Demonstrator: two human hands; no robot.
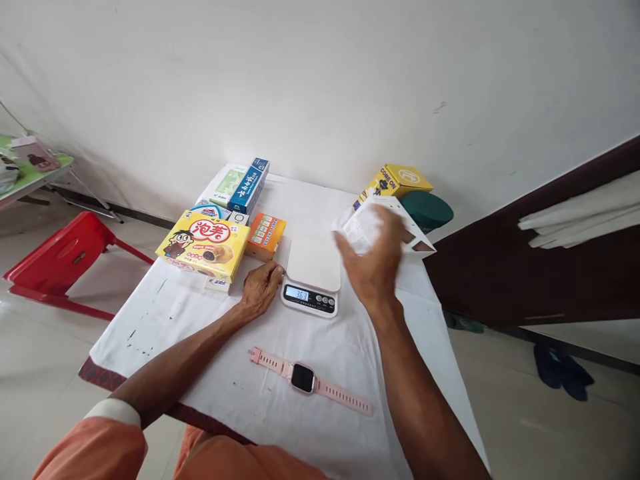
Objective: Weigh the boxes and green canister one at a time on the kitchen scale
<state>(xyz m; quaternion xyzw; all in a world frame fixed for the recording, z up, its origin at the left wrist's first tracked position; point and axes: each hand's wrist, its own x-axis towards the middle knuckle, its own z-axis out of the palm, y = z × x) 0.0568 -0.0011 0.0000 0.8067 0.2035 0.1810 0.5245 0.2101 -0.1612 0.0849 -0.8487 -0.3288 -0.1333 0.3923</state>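
A white kitchen scale (314, 267) lies on the table, its display (298, 294) showing 363 and its platform bare. My left hand (263, 288) rests with curled fingers on the cloth at the scale's left edge, nothing visible in it. To the right of the platform, my right hand (377, 260) is raised and blurred, thumb and fingers around a small white box (357, 229). Behind it is a larger white box (419, 245) with dark pictures. A pink-strapped smartwatch (303, 378) lies in front of the scale.
On the left stand a yellow snack box (205, 243), an orange box (267, 235) and a blue toothpaste box (249, 187). A yellow box (395, 181) and a dark green round object (427, 210) are at the back right. A red chair (65, 260) stands left of the table.
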